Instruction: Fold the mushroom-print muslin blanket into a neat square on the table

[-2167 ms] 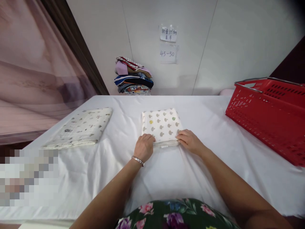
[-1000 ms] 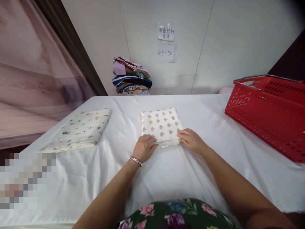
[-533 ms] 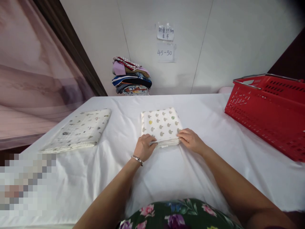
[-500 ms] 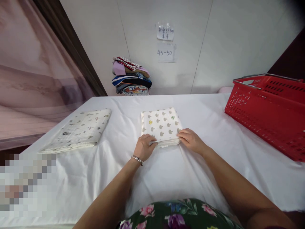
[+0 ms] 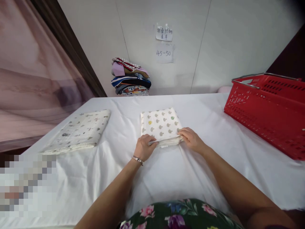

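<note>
A folded cream cloth with a mushroom print [image 5: 160, 124] lies in the middle of the white-covered table [image 5: 166, 171]. My left hand [image 5: 143, 147], with a bracelet on the wrist, pinches the cloth's near left corner. My right hand [image 5: 191, 139] grips the near right corner, fingers curled round the edge. The near edge of the cloth is slightly raised between the two hands.
A second folded cloth with small prints [image 5: 79, 131] lies at the left. A red plastic basket [image 5: 267, 108] stands at the right edge. A stack of folded coloured fabrics [image 5: 130, 77] rests against the back wall, under paper notes [image 5: 164, 43].
Both hands have kept hold of the cloth's near corners. The near edge has lifted slightly and the grip has tightened; the view has shifted a little.
</note>
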A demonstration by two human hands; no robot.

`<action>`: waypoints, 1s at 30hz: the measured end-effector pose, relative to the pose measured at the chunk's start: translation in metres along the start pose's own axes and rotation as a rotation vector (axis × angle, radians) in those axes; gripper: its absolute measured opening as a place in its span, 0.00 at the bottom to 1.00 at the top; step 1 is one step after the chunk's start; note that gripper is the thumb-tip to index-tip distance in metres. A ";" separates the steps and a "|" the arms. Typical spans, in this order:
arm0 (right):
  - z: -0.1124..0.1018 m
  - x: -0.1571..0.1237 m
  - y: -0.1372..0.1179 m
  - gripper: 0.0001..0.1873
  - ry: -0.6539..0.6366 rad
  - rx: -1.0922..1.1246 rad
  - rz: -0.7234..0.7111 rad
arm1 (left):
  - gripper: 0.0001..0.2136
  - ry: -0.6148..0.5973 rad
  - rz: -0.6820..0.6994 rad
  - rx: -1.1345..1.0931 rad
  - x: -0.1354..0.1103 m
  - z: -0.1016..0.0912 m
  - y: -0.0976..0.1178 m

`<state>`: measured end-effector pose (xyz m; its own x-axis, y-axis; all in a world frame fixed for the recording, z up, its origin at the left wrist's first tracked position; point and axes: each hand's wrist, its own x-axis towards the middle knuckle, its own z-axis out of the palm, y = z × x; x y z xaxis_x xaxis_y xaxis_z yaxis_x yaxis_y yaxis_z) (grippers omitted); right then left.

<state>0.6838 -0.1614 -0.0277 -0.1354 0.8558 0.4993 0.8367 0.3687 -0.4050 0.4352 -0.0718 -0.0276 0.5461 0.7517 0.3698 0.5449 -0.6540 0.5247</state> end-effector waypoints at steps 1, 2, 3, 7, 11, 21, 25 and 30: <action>-0.001 0.000 0.000 0.13 -0.005 0.014 0.004 | 0.03 0.000 0.005 0.010 0.000 0.000 0.000; -0.002 0.000 0.000 0.13 -0.013 0.023 0.006 | 0.03 0.000 0.009 0.024 0.000 0.001 0.000; -0.003 0.000 0.000 0.12 -0.022 0.030 0.005 | 0.03 -0.001 0.011 0.037 0.000 0.001 0.000; -0.003 0.000 0.001 0.11 -0.040 0.049 0.011 | 0.03 -0.007 -0.002 0.039 0.000 0.002 0.000; -0.004 0.001 0.000 0.11 -0.057 0.062 0.009 | 0.02 -0.020 -0.032 0.009 0.001 0.003 0.002; -0.008 0.001 -0.002 0.11 -0.096 0.028 -0.011 | 0.03 0.041 0.150 0.158 -0.005 -0.004 0.008; -0.005 0.000 0.000 0.13 -0.134 -0.034 -0.016 | 0.05 -0.081 0.239 0.253 -0.004 -0.005 0.009; -0.006 -0.001 0.000 0.13 -0.155 -0.039 -0.020 | 0.03 -0.103 0.220 0.290 -0.004 -0.004 0.008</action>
<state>0.6867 -0.1644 -0.0238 -0.2303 0.8951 0.3817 0.8523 0.3748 -0.3648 0.4344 -0.0793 -0.0218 0.7236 0.5874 0.3626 0.5564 -0.8072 0.1972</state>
